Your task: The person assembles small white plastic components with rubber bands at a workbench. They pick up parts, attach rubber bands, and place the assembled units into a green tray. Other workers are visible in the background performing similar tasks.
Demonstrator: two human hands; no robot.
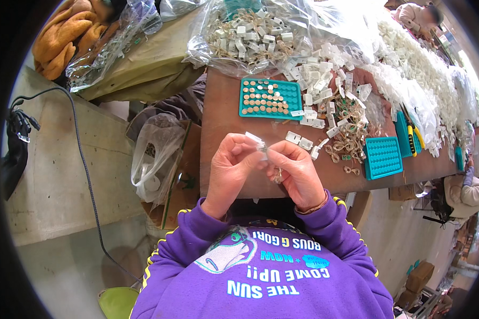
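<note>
My left hand (pixel 233 159) pinches a small white plastic case (pixel 254 138) between thumb and fingers, over the near edge of the brown table. My right hand (pixel 299 173) is closed too, its thumb and forefinger meeting the left fingertips at the case. A small bundle of coiled thin wire (pixel 277 175) hangs from the right fingers. What sits between the fingertips is mostly hidden. Just beyond the hands lies a teal tray (pixel 295 91) with several small round discs in its pockets. Loose white cases (pixel 299 140) lie right of the hands, beside a pile of wire bundles (pixel 351 119).
A second teal tray (pixel 383 158) lies to the right, near yellow-handled pliers (pixel 413 133). Clear bags of white cases (pixel 261 40) and a long heap of white parts (pixel 410 64) cover the far side. A carton (pixel 175 175) with a plastic bag stands left. Other people sit at right.
</note>
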